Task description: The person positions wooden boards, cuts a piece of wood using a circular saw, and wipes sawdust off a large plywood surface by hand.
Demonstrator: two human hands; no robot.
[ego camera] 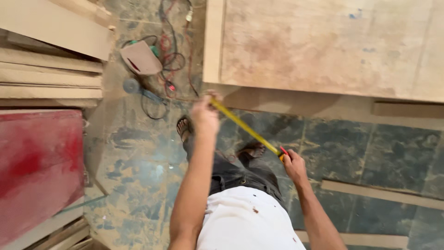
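Yellow measuring tape (245, 127) stretches slantwise between both hands above the dusty tiled floor (138, 176). Left hand (205, 113) pinches the far end near the plywood sheet (323, 44); right hand (293, 163) is closed around the tape's case. Farther left lie tangled cables (171, 60) and a red board (39, 166).

Yellow tape measure (245, 127), blade pulled out and stretched taut in a straight diagonal line above the floor. Far end pinched in the left hand (205, 115), raised close to the edge of the pale plywood sheet (323, 46). Near end running down into the case, only a glimpse of yellow and red showing, gripped in the right hand (294, 165). Blade narrow, slightly blurred, markings unreadable.
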